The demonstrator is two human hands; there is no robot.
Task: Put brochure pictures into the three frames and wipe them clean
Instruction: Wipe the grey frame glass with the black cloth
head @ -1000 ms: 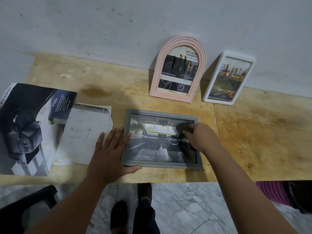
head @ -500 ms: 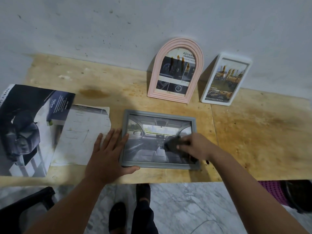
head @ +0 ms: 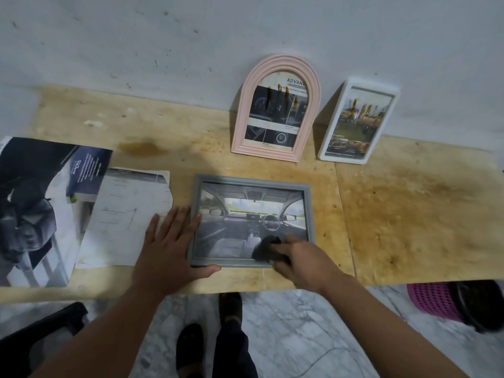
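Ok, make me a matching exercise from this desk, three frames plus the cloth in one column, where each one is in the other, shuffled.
Things:
1. pink arched frame
2. white rectangular frame
3. grey rectangular frame
4. dark cloth

Places:
A. flat on the wooden table
B. under the right hand
C. leaning on the wall, rightmost
D. leaning on the wall, left of the white one

Pairs: 1-D, 2-C, 3-A, 4-B

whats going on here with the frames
A person is wiping the grey frame, which lies flat on the table with a car-interior picture in it. The right hand rubs a dark cloth over the glass near the bottom right corner, while the left hand lies flat, steadying the frame's left edge. The pink frame and white frame lean on the wall, filled.
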